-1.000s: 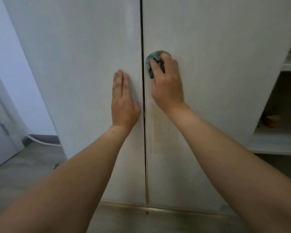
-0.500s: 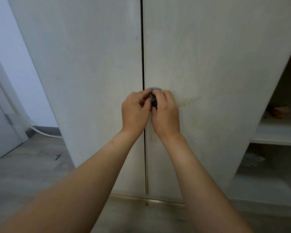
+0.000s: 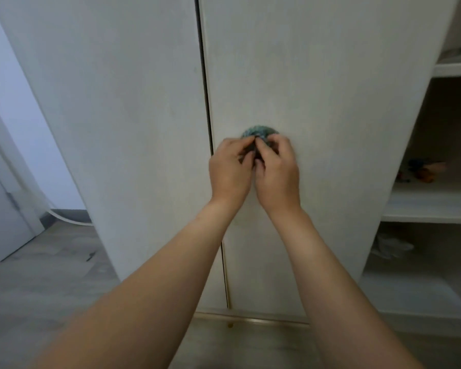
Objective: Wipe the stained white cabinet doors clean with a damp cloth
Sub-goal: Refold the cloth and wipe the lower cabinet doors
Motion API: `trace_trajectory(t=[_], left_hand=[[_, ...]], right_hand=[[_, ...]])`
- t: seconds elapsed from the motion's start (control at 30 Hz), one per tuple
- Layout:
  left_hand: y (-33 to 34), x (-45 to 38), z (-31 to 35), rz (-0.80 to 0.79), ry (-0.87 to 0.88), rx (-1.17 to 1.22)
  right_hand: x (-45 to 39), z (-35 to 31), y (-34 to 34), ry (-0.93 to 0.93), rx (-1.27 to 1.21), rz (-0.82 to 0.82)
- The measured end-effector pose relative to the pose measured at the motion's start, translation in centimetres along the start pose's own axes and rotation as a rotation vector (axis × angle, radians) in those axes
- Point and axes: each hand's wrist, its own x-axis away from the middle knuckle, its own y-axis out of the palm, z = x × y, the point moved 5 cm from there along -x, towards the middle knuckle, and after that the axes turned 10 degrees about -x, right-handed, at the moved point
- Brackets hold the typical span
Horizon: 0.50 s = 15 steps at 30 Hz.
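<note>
A bunched blue-green cloth [image 3: 258, 133] is pinched by both the left grip [image 3: 230, 171] and the right grip [image 3: 277, 173], just right of the door gap [image 3: 206, 102]

We hold a bunched blue-green cloth [image 3: 258, 133] with both hands against the right door [image 3: 317, 102], just beside the seam with the left door [image 3: 117, 102]. Our left hand [image 3: 230, 173] and right hand [image 3: 277, 174] pinch it with curled fingers, touching each other. Open shelves [image 3: 434, 203] stand at right.

White open shelves [image 3: 426, 209] beside the cabinet carry small blurred colourful items [image 3: 421, 170].
</note>
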Motion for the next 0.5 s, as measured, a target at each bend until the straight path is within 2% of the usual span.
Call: trace_trajectory(t=[0.07, 0.2, 0.3, 0.37, 0.5], left_hand=[[0.6, -2.3, 2.4, 0.030, 0.039, 0.035], [4.0, 2.3, 0.8, -0.064, -0.061, 0.021], [5.6, 5.8, -0.1, -0.149, -0.086, -0.034], [5.5, 4.0, 1.8, -0.089, -0.032, -0.031], [5.7, -1.2, 7.0, 0.040, 0.047, 0.083]], right_hand=[[-2.4, -0.2, -1.2, -0.117, 0.091, -0.018], [2.7, 3.9, -2.5, -0.056, 0.123, 0.111], [6.1, 5.6, -3.2, -0.113, 0.140, 0.004], [3.8, 5.4, -4.7, -0.163, 0.137, -0.027], [-2.7, 4.1, -7.9, -0.135, 0.134, 0.067]])
